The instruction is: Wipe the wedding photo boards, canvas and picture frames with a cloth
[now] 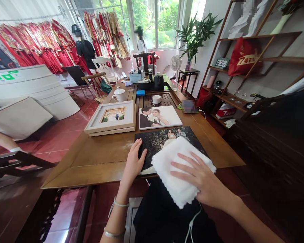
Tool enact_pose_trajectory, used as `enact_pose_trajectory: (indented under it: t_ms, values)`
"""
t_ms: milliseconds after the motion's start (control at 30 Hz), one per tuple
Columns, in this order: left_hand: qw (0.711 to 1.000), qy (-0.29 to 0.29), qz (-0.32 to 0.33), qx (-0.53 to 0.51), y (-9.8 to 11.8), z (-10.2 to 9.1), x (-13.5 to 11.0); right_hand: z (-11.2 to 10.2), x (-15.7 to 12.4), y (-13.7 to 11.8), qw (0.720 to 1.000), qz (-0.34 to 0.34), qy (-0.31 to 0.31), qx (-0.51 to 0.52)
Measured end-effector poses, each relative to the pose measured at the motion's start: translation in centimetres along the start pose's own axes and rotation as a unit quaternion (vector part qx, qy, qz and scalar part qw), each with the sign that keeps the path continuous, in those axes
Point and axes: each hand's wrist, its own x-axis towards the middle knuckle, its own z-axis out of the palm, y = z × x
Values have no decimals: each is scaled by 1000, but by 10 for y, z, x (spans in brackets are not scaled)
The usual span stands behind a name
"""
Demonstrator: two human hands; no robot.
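Observation:
A dark photo print (164, 140) lies at the near edge of the wooden table (98, 158). My left hand (134, 161) rests flat on the print's left edge, fingers stretched out. My right hand (202, 180) lies spread on a white folded cloth (178, 168), pressing it onto the print's lower right part. The cloth overhangs the table edge toward my lap.
Behind the dark print lie a second photo print (158, 117) and a stack of white picture frames (112, 118). Farther back stand a teapot (120, 94), a cup (156, 99), a kettle (158, 81) and a phone (190, 106). Shelves stand at right; two people stand by red garments at the back.

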Motion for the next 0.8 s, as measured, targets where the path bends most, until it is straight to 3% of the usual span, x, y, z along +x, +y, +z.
enact_pose_trajectory:
  t_ms: [100, 200, 333, 467, 633, 800]
  values:
    - [1000, -4, 4, 5, 1, 0, 1, -2, -19, 12, 999, 37, 30, -13]
    - [1000, -2, 9, 12, 0, 4, 2, -2, -20, 39, 992, 102, 64, -29]
    - [1000, 8, 13, 19, -2, 11, 4, -2, 5, 74, 982, 168, 60, -58]
    - [1000, 10, 15, 17, -2, 13, 4, 0, 49, 89, 978, 194, 26, -69]
    - [1000, 12, 8, 13, 0, 11, 3, 7, 88, 74, 981, 186, 6, -54]
    - [1000, 26, -7, -9, -3, 11, 4, 7, 75, 34, 994, 105, -18, -18]
